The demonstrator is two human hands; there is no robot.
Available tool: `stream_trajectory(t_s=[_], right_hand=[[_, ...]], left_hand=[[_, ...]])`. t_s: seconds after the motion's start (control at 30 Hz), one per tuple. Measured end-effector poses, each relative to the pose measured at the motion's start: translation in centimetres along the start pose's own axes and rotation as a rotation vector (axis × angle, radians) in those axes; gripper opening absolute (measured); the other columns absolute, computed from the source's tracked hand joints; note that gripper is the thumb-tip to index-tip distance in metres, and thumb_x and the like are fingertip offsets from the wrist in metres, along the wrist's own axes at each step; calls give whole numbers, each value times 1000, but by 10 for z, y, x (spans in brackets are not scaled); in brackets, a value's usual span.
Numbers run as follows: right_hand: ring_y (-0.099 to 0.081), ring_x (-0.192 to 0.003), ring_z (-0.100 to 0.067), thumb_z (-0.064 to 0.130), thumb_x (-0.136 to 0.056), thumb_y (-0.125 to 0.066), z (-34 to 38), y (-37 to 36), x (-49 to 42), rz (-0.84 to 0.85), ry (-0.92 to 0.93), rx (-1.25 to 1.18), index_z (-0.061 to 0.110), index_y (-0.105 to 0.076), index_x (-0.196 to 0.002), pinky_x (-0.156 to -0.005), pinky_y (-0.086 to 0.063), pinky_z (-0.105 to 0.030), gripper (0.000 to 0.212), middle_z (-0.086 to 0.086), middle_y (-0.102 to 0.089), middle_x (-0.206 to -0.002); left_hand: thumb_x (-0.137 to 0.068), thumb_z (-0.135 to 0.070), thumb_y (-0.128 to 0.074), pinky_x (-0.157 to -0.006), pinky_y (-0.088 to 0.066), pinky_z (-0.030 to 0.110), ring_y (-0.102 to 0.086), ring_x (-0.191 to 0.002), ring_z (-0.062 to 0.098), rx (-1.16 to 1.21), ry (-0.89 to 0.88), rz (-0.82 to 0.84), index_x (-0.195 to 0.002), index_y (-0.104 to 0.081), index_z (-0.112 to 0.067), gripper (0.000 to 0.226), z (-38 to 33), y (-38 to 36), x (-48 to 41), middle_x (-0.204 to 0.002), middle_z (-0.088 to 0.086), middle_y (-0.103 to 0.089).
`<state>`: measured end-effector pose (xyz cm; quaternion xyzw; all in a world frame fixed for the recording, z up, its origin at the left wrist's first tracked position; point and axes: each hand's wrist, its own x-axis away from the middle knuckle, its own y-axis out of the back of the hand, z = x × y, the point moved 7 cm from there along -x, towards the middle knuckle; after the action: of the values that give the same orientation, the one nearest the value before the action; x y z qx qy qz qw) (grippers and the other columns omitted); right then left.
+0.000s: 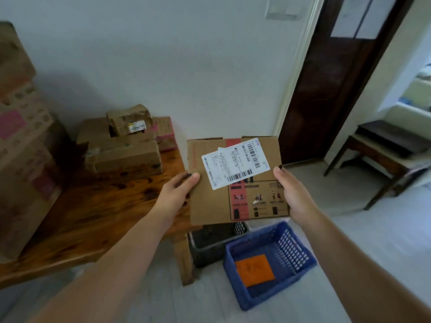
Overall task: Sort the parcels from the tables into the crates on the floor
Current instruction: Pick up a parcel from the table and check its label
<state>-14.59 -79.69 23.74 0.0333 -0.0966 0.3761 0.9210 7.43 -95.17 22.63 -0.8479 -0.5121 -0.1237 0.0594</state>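
Observation:
I hold a flat brown cardboard parcel point(214, 201) with a white shipping label and red tape in front of me, above the floor crates. My left hand point(177, 194) grips its left edge, thumb on top. My right hand point(291, 192) grips its right edge the same way. Below it stands a blue plastic crate point(293, 250) with an orange paper sheet point(254, 270) on its bottom. A dark crate point(210, 243) sits just left of it, partly hidden under the parcel and beside the table leg.
A wooden table point(98, 210) at left carries several more cardboard parcels point(121, 148), with a tall stack of boxes point(23, 148) at its far left. A dark wooden door point(326, 89) and a small side table point(382, 155) stand at right. White wall behind.

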Motion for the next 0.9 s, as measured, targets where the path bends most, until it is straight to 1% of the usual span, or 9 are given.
stream_trajectory(t_s=[0.1,0.2,0.27,0.33,0.47,0.6,0.73,0.83,0.9], right_hand=[[-71,-89,-18,40,-97,-49,-12,66,-9,-40,-12,56,27,-66,-105,-76,-56,-37,23,0,-74,-97],[-72,-79,-14,40,-97,-48,-26,118,-18,-77,-29,107,27,-66,-100,-70,-55,-31,22,6,-75,-83],[-72,-79,-16,40,-98,-47,-39,145,-27,-98,-61,146,27,-65,-98,-70,-56,-33,22,3,-75,-84],[-72,-85,-21,40,-98,-47,-57,168,-41,-116,-104,177,26,-65,-99,-77,-58,-40,23,-2,-74,-91],[-72,-85,-26,41,-97,-47,-98,196,-78,-127,-200,197,28,-65,-102,-82,-57,-49,23,-6,-74,-92],[-71,-82,-26,38,-99,-45,-136,209,-118,-134,-300,212,27,-63,-108,-79,-57,-45,22,-5,-73,-89],[-69,-84,-22,33,-99,-46,-172,218,-165,-125,-372,249,33,-63,-98,-83,-56,-43,17,0,-72,-89],[-68,-82,-20,24,-99,-47,-210,228,-204,-102,-416,289,22,-64,-112,-83,-55,-41,22,2,-72,-87],[-68,-87,-22,21,-99,-47,-241,231,-222,-75,-464,311,23,-64,-117,-85,-54,-43,25,1,-72,-91]], left_hand=[[-85,-43,-63,-95,-46,41,-56,-102,21,5,42,23,-135,-47,-23,56,20,-65,4,-109,-2,-59],[-84,-45,-63,-102,-43,45,-56,-109,23,-26,88,52,-132,-49,-24,54,42,-117,4,-115,1,-60],[-85,-43,-63,-103,-42,45,-56,-110,24,-33,125,78,-129,-52,-24,50,56,-146,0,-117,1,-61],[-85,-41,-64,-101,-43,45,-57,-109,23,-55,167,97,-125,-55,-23,45,72,-170,-9,-116,2,-62],[-87,-37,-63,-86,-52,37,-64,-97,20,-93,241,155,-115,-60,-19,34,107,-204,-37,-107,3,-67],[-87,-41,-62,-94,-49,45,-63,-100,21,-150,312,187,-117,-60,-20,37,142,-230,-75,-108,1,-67],[-91,-36,-58,-84,-49,33,-59,-96,16,-167,400,176,-115,-60,-21,28,179,-253,-114,-102,-4,-64],[-91,-33,-59,-79,-50,31,-59,-88,13,-216,444,158,-116,-59,-21,28,214,-268,-141,-95,-6,-64],[-92,-32,-58,-75,-49,29,-58,-85,12,-225,495,122,-116,-54,-25,25,243,-274,-153,-93,-7,-61]])
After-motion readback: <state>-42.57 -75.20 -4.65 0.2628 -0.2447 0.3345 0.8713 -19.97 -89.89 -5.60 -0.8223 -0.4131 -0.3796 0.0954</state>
